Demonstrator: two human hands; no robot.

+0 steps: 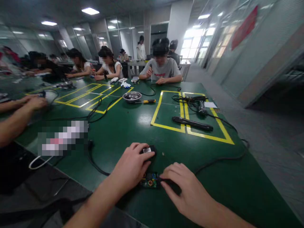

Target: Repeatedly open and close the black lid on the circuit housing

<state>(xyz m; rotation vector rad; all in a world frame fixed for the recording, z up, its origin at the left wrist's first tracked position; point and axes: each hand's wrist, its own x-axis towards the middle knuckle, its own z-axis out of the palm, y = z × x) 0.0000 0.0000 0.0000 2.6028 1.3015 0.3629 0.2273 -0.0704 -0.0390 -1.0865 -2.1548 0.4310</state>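
My left hand (131, 166) rests on the green table (133, 126) with its fingers curled over a small black casing (149, 150) that bears a white label. My right hand (187, 190) lies beside it, fingers bent down onto a black piece joined to a small green circuit board (150, 182) lying between the two hands. A black cable (220, 158) runs from there off to the right.
A long black tool (192, 123) lies inside yellow tape markings (190, 129). A metal bowl (132, 96) and a yellow-handled screwdriver (147, 101) sit mid-table. Another person's forearms (19, 114) reach in at the left. Several people sit along the far side.
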